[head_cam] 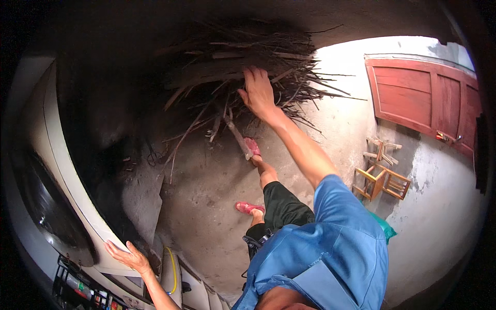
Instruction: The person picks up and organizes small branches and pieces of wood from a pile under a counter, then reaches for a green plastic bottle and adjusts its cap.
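My right hand (259, 92) reaches over a stack of dry brushwood and sticks (298, 87), back of the hand upward, thumb apart from the fingers. Its fingertips lie at a thick dark piece of wood (217, 73); contact with it is hard to make out. Below the hand a stout branch (236, 133) slants out of the stack toward my foot. My left hand (130, 255) rests with spread fingers on the pale rim (85, 217) of a cooking stove. A large dark wok (50, 209) is set into the stove top.
Small wooden stools (374, 180) stand by the right wall, under a red wooden door (407, 93). A green bag (383, 226) lies near them. A yellow hose (172, 271) runs beside the stove, and a black rack (77, 285) holds containers. My feet in red sandals (248, 208) stand on the concrete floor (201, 217).
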The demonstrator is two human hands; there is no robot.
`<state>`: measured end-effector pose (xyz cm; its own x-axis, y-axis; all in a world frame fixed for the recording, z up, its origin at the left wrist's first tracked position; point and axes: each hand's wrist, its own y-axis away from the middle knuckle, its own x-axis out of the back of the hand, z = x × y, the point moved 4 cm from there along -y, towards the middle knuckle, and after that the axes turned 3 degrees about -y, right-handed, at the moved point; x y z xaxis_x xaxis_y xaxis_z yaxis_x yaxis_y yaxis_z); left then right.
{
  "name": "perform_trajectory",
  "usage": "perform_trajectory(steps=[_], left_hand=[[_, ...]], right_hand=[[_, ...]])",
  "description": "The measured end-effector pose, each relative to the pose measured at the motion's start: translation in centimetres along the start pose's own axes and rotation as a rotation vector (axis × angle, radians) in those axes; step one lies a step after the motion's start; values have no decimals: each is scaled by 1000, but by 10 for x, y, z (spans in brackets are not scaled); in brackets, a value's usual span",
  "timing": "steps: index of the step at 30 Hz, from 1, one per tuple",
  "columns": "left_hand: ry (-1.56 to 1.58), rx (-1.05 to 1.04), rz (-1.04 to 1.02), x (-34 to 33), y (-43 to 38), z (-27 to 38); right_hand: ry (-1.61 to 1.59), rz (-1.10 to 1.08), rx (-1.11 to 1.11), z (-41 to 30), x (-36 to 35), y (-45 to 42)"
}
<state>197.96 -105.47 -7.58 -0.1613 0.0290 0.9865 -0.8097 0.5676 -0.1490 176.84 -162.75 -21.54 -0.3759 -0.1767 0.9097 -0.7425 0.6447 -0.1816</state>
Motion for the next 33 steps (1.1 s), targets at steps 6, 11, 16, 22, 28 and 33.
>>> perform_trajectory(steps=[6,11,16,22,28,33], left_hand=[[-19,-20,14,-2,5,-8],[-36,-19,11,-2,5,-8],[-43,-8,18,-2,8,-12],[-51,4,15,0,5,-7],[-77,9,17,1,4,-7],[-65,10,20,1,5,-10]], right_hand=[[442,-318,210,46,-52,-21],[351,-112,215,51,-51,-33],[272,-281,135,39,-36,-34],[174,-75,258,21,-24,-30],[265,-109,206,74,-15,-9],[312,-102,198,99,-4,-8]])
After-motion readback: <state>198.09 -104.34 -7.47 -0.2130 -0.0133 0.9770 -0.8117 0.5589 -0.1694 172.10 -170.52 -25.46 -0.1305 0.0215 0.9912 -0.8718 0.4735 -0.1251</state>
